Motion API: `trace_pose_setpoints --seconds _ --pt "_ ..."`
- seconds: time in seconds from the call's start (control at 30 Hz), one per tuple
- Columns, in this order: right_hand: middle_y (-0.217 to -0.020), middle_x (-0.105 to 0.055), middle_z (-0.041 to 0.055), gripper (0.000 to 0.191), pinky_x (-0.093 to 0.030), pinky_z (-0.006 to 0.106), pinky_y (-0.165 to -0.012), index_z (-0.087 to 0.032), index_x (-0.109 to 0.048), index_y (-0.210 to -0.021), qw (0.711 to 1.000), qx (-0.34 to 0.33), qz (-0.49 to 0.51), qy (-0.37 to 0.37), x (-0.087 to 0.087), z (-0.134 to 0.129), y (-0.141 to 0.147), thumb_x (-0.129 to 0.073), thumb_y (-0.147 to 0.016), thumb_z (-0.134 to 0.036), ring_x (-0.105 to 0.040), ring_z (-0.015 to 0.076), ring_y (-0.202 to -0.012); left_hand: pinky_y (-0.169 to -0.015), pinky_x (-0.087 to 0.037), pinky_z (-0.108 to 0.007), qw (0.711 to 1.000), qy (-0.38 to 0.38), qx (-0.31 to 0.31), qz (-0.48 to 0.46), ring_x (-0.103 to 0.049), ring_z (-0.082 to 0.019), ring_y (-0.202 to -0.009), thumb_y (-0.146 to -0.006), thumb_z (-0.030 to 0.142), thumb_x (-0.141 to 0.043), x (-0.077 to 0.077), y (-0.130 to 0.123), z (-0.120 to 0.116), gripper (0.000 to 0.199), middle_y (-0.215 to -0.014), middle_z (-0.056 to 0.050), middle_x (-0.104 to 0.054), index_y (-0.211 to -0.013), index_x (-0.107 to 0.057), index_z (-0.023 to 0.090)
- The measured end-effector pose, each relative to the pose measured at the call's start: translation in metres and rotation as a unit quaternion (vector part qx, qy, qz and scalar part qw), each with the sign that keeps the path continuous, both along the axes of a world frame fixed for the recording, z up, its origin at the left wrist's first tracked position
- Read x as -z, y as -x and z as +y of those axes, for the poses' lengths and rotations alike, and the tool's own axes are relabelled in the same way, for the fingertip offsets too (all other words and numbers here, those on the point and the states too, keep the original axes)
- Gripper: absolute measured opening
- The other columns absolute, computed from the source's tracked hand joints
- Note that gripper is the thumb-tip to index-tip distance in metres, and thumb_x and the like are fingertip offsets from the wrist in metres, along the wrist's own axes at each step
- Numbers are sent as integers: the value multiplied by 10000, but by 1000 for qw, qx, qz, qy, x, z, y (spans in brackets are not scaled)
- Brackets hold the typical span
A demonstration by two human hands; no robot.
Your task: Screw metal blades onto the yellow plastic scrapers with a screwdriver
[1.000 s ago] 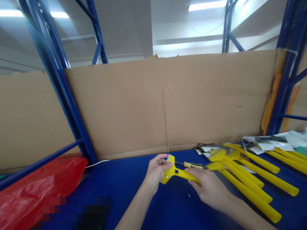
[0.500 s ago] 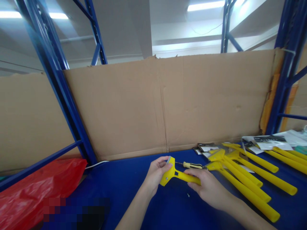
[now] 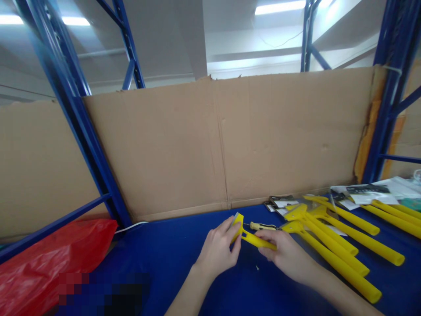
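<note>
Both hands are on one yellow scraper (image 3: 253,239), held above the blue tabletop (image 3: 164,254). My left hand (image 3: 219,248) is closed around its wide head, fingers and thumb covering much of it; a pale blade edge shows at the top. My right hand (image 3: 283,251) grips the handle. Just behind the scraper lies a screwdriver (image 3: 263,226) with a cream and black handle, its tip pointing left. A tiny screw-like piece (image 3: 257,267) rests on the table below the scraper.
Several more yellow scrapers (image 3: 342,259) lie at the right, close to my right forearm. Behind them are small packets (image 3: 282,202) and plastic bags (image 3: 370,193). A red plastic bag (image 3: 59,250) is at the left. Cardboard (image 3: 177,149) walls the back between blue rack posts (image 3: 98,171).
My left hand has shifted its hold and now covers more of the scraper's head, which has turned slightly. The right hand stays on the handle.
</note>
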State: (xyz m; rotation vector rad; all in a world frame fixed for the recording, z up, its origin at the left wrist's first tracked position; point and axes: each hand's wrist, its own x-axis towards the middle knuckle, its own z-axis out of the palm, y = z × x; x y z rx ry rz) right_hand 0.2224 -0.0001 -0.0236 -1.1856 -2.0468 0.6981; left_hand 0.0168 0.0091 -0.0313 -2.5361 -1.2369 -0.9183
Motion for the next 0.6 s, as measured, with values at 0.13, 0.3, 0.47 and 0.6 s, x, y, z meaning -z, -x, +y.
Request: trace_pose_setpoints --seconds 0.13,0.3,0.47,0.6 --pt "-731 -704 15 197 -501 282 -581 -196 -678 -863 998 -20 40 31 3 1 2 -514 -763 -150 -641 181 -616 -868 -546 -369 989 -41 -58 132 -601 -254 -1110 -791 114 -477 -3 1 -1 550 -1385 -161 -489 -1340 -457 150" --pt "-953 -720 78 209 -508 407 -838 -210 -676 -976 977 68 42 -196 0 3 -1 -568 -811 -278 -656 247 -904 -740 -579 -308 981 -25 -147 124 -650 -221 -1012 -743 -45 -396 3 1 8 577 -1311 -121 -573 -1258 -543 172" --pt "-852 -645 69 135 -503 386 -755 -216 -622 -901 881 208 68 -421 -5 -1 -10 -546 -849 -315 -611 221 -788 -883 -521 -303 973 106 -155 -136 -669 -179 -974 -702 -67 -440 9 9 19 534 -1113 -55 -700 -1129 -632 190" --pt "-793 -563 45 143 -497 303 -589 -213 -577 -884 922 189 98 -325 1 -4 -7 -508 -875 -339 -559 163 -625 -907 -495 -361 955 182 -121 -201 -665 -227 -976 -642 -73 -472 14 15 23 541 -1060 -47 -719 -1052 -683 210"
